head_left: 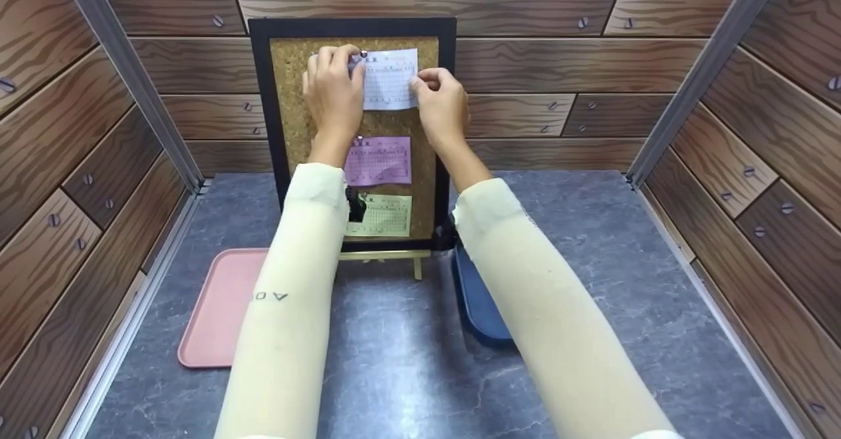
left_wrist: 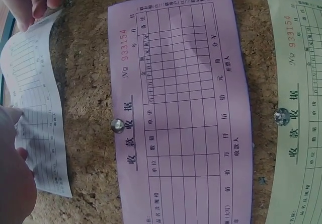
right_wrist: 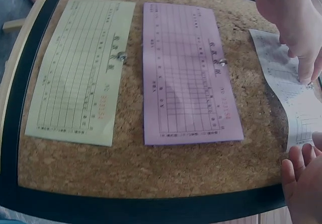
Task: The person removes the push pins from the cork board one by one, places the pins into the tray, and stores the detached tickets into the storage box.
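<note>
A white receipt slip (head_left: 391,84) lies near the top of a framed corkboard (head_left: 289,107), its surface wavy in both wrist views. My left hand (head_left: 334,87) covers the slip's left part and presses there, a fingertip right at a shiny pushpin (head_left: 364,53) on the top edge. Between thumb and fingers, my right hand (head_left: 443,100) pinches the slip's right edge. Below it, a purple receipt slip (left_wrist: 186,103) hangs by a pushpin (left_wrist: 117,126). Lowest is a green receipt slip (right_wrist: 80,73), also pinned at its top edge.
The corkboard stands on a light wooden easel (head_left: 417,268). A pink tray (head_left: 210,314) sits on the grey tabletop (head_left: 394,373) at the left, partly behind my sleeve. At the right, a blue tray (head_left: 483,314) shows beside the other sleeve. Wood-patterned walls (head_left: 539,64) enclose the space.
</note>
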The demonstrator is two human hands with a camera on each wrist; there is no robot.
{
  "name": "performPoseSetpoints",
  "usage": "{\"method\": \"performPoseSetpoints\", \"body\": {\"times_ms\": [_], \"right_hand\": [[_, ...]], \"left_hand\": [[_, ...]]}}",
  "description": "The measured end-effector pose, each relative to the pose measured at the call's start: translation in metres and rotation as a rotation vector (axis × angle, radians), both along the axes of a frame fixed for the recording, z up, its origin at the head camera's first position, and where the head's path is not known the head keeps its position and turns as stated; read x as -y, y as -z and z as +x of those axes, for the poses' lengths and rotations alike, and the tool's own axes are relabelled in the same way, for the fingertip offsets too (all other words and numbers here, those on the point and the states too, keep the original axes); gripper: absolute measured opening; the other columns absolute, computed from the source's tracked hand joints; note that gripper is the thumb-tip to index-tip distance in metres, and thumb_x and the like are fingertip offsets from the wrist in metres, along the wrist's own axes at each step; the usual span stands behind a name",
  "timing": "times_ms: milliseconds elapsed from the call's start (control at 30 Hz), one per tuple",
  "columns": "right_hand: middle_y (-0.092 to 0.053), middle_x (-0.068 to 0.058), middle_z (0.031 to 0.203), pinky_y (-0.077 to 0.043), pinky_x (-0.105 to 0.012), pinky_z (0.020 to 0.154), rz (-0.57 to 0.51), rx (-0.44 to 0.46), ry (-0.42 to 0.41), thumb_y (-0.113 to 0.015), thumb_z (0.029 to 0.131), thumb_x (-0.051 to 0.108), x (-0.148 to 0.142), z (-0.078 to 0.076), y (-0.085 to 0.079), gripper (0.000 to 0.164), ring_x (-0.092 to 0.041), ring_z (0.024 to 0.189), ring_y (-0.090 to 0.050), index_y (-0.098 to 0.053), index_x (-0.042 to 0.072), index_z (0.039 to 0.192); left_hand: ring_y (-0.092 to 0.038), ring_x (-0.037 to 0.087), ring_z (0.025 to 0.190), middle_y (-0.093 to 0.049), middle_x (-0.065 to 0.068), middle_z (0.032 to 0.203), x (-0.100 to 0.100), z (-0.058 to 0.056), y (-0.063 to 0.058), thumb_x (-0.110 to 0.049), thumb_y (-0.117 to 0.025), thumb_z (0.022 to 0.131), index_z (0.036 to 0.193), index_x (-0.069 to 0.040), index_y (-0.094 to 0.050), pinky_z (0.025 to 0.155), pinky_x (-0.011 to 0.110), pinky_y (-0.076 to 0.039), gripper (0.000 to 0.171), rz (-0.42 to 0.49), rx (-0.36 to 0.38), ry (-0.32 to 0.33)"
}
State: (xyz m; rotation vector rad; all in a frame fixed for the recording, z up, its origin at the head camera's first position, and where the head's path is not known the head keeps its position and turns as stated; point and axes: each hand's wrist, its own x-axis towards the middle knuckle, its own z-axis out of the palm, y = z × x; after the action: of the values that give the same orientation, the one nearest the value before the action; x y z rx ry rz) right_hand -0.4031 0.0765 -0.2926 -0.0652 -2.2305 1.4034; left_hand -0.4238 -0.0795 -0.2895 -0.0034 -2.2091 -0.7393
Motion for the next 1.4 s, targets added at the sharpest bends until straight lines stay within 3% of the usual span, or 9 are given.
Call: {"method": "performPoseSetpoints", "body": {"times_ms": [300, 700, 867, 1167, 1400], "right_hand": [[-0.064, 0.001, 0.089, -0.044, -0.021, 0.073, -0.142, -0.135, -0.106, -0.072, 0.093, 0.02, 0.0, -0.001, 0.003, 0.018, -0.008, 0.081, -0.056, -0.068, 0.006, 0.104], [-0.066, -0.004, 0.083, -0.045, -0.022, 0.071, -0.287, -0.24, -0.162, -0.069, 0.091, 0.002, -0.002, -0.003, 0.013, 0.022, -0.012, 0.083, -0.06, -0.059, 0.0, 0.11], [-0.068, -0.006, 0.085, -0.045, -0.022, 0.073, -0.246, -0.267, -0.184, -0.067, 0.09, -0.001, -0.002, -0.002, 0.014, 0.019, -0.01, 0.083, -0.061, -0.06, 0.003, 0.108], [-0.073, -0.007, 0.098, -0.046, -0.018, 0.075, -0.093, -0.248, -0.188, -0.067, 0.095, 0.008, -0.003, 0.001, 0.014, 0.014, -0.008, 0.084, -0.061, -0.073, 0.004, 0.107], [-0.074, -0.008, 0.1, -0.046, -0.018, 0.076, -0.071, -0.259, -0.176, -0.067, 0.095, 0.007, -0.005, 0.0, 0.014, 0.014, -0.011, 0.085, -0.062, -0.074, 0.002, 0.107]], "left_hand": [[-0.057, 0.021, 0.108, -0.066, 0.0, 0.117, 0.0, -0.002, -0.004, -0.036, -0.062, 0.098, 0.118, -0.022, -0.071, 0.091, 0.035, -0.042, 0.025, -0.008, 0.001, -0.005], [-0.057, 0.022, 0.106, -0.067, 0.0, 0.115, -0.002, -0.004, -0.005, -0.036, -0.063, 0.098, 0.115, -0.023, -0.072, 0.089, 0.036, -0.043, 0.023, -0.045, -0.01, 0.004], [-0.057, 0.023, 0.106, -0.068, 0.0, 0.112, -0.001, -0.003, -0.005, -0.036, -0.062, 0.098, 0.114, -0.023, -0.072, 0.09, 0.037, -0.045, 0.022, -0.054, -0.003, -0.002], [-0.057, 0.024, 0.104, -0.069, 0.0, 0.111, 0.0, -0.004, -0.007, -0.035, -0.063, 0.098, 0.111, -0.021, -0.072, 0.088, 0.038, -0.047, 0.021, -0.029, 0.0, 0.002], [-0.056, 0.023, 0.104, -0.069, -0.001, 0.111, 0.0, -0.003, -0.01, -0.034, -0.064, 0.098, 0.11, -0.021, -0.072, 0.088, 0.037, -0.047, 0.02, -0.019, 0.012, 0.014]]}}
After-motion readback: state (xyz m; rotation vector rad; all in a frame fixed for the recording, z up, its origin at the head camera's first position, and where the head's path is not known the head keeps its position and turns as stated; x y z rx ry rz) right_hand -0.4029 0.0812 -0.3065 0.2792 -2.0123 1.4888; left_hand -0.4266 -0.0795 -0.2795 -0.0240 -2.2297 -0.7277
